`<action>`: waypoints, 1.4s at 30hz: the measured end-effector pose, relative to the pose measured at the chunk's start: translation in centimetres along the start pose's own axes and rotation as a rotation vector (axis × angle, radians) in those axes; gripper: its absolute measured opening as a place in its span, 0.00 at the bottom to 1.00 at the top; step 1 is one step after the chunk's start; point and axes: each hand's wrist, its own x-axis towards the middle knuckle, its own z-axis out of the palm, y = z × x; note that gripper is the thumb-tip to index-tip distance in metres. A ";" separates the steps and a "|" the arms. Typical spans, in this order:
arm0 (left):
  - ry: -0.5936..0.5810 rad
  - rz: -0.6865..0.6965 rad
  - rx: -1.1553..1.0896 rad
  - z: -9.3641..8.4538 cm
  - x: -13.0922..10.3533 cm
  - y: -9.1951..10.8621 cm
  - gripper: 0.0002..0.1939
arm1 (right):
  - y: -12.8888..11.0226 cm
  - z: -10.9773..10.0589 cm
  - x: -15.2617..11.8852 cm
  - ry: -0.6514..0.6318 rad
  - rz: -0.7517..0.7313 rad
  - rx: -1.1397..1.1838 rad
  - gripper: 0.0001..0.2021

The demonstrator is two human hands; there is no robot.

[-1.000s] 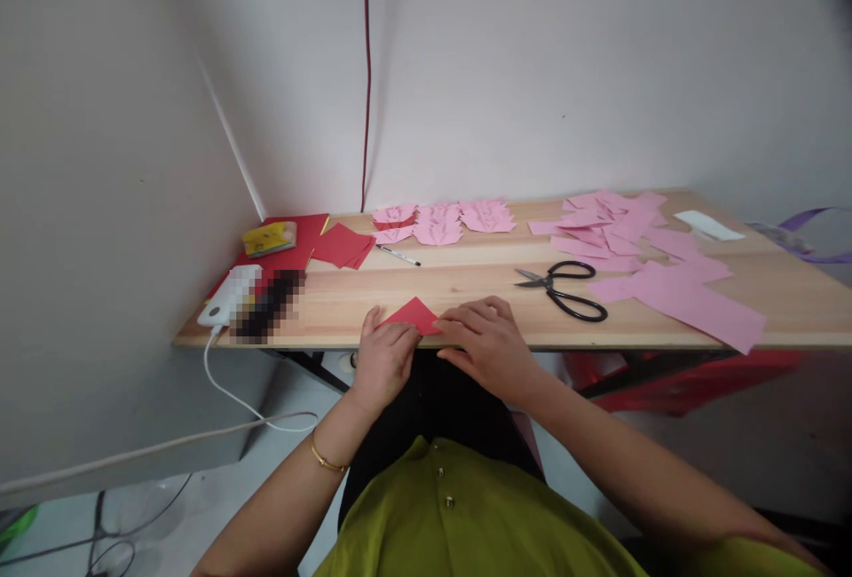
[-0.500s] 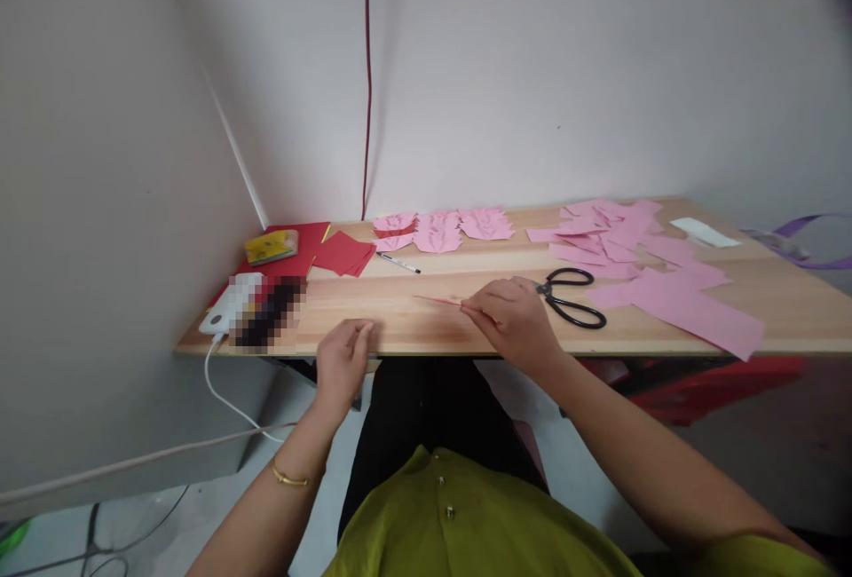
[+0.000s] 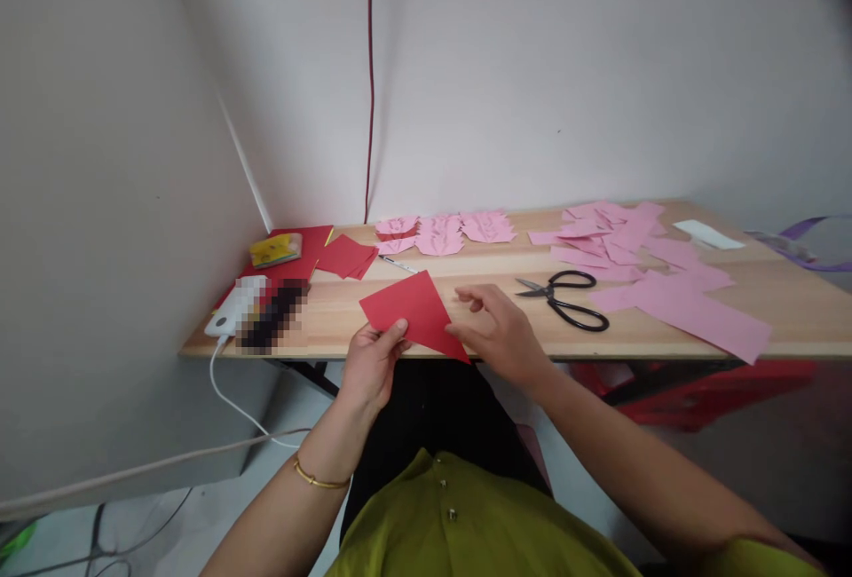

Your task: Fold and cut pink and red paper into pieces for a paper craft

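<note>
A square sheet of red paper (image 3: 414, 311) is tilted up over the table's front edge. My left hand (image 3: 373, 362) pinches its lower left side, thumb on top and fingers beneath. Beside the sheet's right edge is my right hand (image 3: 502, 337), its fingers curved and apart; the thumb tip meets or nearly meets the paper. Black-handled scissors (image 3: 552, 291) lie on the table to the right of that hand, blades pointing left. Behind the sheet lies a pen (image 3: 398, 264), partly covered by it, and a small stack of red paper squares (image 3: 346, 256).
Pink cut-out shapes (image 3: 439, 235) lie along the wall. Pink paper scraps (image 3: 616, 235) and a larger pink piece (image 3: 706, 315) spread over the wooden table's (image 3: 799, 311) right side. At left are a yellow packet (image 3: 276, 249) and a white device (image 3: 230, 318) with a cable.
The paper, earlier seen edge-on in my right hand alone, now faces up in my left hand. My right hand has loosened its pinch, and my left hand has moved right.
</note>
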 end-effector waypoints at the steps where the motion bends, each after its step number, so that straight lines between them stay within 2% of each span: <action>1: -0.004 0.016 0.016 -0.1 0.1 0.0 0.16 | 0.2 -0.1 0.6 -0.034 0.079 0.085 0.23; 3: -0.013 0.063 0.070 -0.1 0.3 -0.2 0.15 | 0.4 -0.2 1.7 -0.162 0.169 0.252 0.22; 6: -0.034 0.170 0.210 -0.3 0.8 -0.2 0.12 | 0.3 -0.1 3.1 -0.329 0.156 0.379 0.14; 8: -0.041 0.271 0.325 -0.5 1.2 0.3 0.10 | 0.2 -0.2 3.9 -0.325 0.066 0.316 0.11; 10: -0.059 0.412 0.471 -0.8 1.6 1.1 0.07 | 0.2 -0.5 4.4 -0.248 -0.089 0.201 0.08; 13: -0.152 0.720 0.769 -1.5 2.4 1.9 0.02 | 1.3 -0.6 4.3 -0.175 -0.361 0.055 0.07; 14: -0.202 0.827 0.867 -1.8 2.6 1.9 0.04 | 1.9 -0.5 4.0 -0.181 -0.420 0.013 0.09; 16: -0.316 0.985 1.038 -2.7 3.1 1.1 0.09 | 3.4 0.0 3.1 -0.218 -0.464 -0.061 0.10; 18: -0.417 1.042 1.182 -3.6 3.5 -0.4 0.10 | 4.9 0.6 2.0 -0.286 -0.433 -0.105 0.11; 21: -0.455 1.038 1.341 -4.9 3.4 -2.4 0.10 | 6.2 1.2 0.6 -0.390 -0.355 -0.146 0.11; 24: -0.455 1.010 1.410 -5.7 3.0 -3.2 0.09 | 6.1 1.1 -0.1 -0.457 -0.323 -0.188 0.10; 28: -0.477 0.949 1.388 -6.0 2.6 -2.7 0.09 | 5.2 0.7 -0.4 -0.513 -0.263 -0.302 0.11; 35: -0.434 0.781 1.333 -5.3 3.6 -2.0 0.06 | 5.2 1.2 0.1 -0.482 -0.096 -0.283 0.11; 42: -0.360 0.653 1.432 -4.8 4.2 -1.7 0.13 | 5.0 2.0 1.1 -0.472 0.091 -0.365 0.13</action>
